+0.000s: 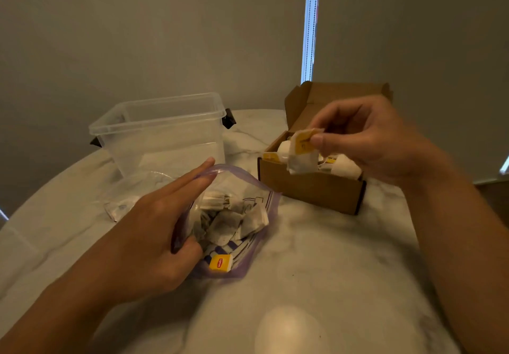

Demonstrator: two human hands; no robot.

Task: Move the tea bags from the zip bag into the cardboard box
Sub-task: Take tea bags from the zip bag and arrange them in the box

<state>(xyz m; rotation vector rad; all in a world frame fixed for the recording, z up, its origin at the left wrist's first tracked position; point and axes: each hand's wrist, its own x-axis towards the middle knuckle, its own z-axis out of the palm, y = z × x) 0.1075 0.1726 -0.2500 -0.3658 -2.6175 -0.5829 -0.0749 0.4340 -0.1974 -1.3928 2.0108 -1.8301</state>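
A clear zip bag (248, 260) with a purple rim lies open on the marble table, holding several tea bags (234, 218) and a yellow tag (219, 262). My left hand (162, 224) holds the bag's mouth open, fingers straight along the far rim and thumb pressing the near edge. My right hand (366, 139) pinches a tea bag (301, 150) by its yellow tag above the front of the open cardboard box (311, 188). Other tea bags (345, 167) lie inside the box.
An empty clear plastic tub (162, 130) with black latches stands at the back left. A crumpled clear wrapper (121, 205) lies beside my left hand. The round marble table (316, 257) ends near the wall behind the box.
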